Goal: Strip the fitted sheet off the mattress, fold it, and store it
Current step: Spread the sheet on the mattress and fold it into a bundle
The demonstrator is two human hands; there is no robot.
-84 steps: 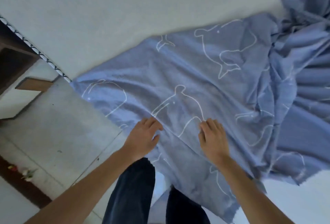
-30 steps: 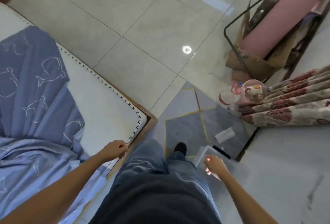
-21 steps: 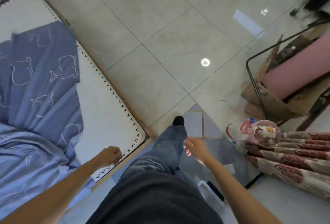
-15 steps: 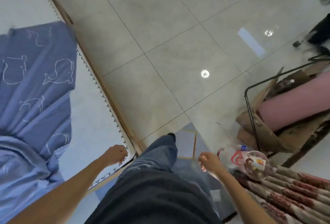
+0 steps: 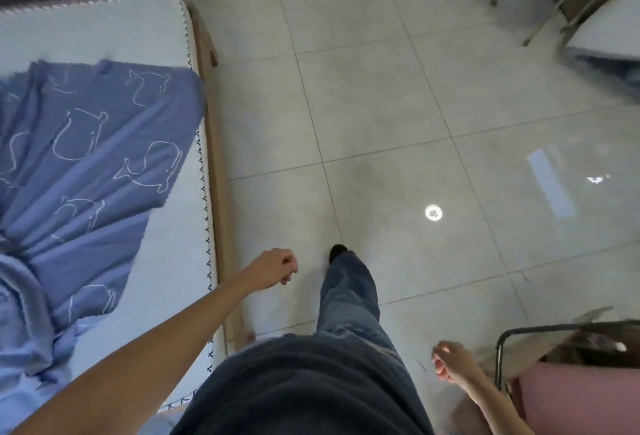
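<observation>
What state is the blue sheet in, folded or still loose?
Loose: the blue sheet lies crumpled and partly spread across the bare mattress.

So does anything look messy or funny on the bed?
Yes. The blue sheet is bunched in a wrinkly heap across the mattress, leaving its corner and edge bare. Neither the left hand nor the right hand touches it.

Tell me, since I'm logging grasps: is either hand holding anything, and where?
Nothing. The left hand is a loose empty fist over the floor; the right hand is curled, empty. The sheet lies untouched.
</observation>
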